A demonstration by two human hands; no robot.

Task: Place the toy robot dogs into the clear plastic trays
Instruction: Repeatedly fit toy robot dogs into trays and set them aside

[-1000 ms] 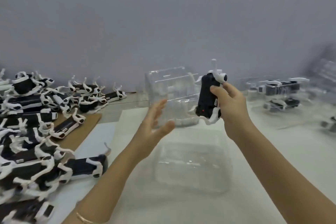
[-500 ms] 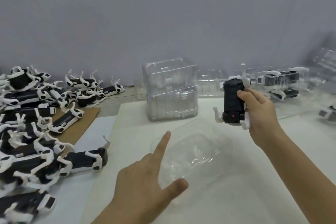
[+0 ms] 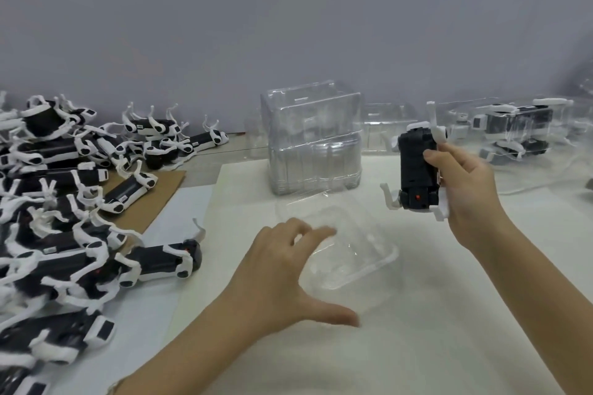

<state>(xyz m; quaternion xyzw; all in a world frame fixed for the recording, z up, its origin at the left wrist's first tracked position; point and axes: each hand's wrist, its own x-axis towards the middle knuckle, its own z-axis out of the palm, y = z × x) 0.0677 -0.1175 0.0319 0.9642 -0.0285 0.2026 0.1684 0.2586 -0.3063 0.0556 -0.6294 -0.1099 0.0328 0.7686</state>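
My right hand point(image 3: 462, 189) holds a black-and-white toy robot dog point(image 3: 417, 170) upright in the air, right of centre, its white legs sticking out. A single clear plastic tray point(image 3: 359, 253) lies tilted on the white table sheet in front of me. My left hand point(image 3: 282, 269) hovers over the tray's left edge with fingers spread; its fingertips reach the rim, and I cannot tell whether they touch it. Nothing lies in the tray.
A tall stack of clear trays point(image 3: 313, 141) stands behind the single tray. A big pile of toy robot dogs point(image 3: 64, 208) covers the left side, partly on brown cardboard point(image 3: 154, 199). Packed trays holding dogs point(image 3: 513, 128) sit at the back right by the grey wall.
My left hand dropped from the tray stack to the single tray and spread its fingers over its left edge. The tray has tilted and turned. My right hand carried the dog rightward and slightly down.
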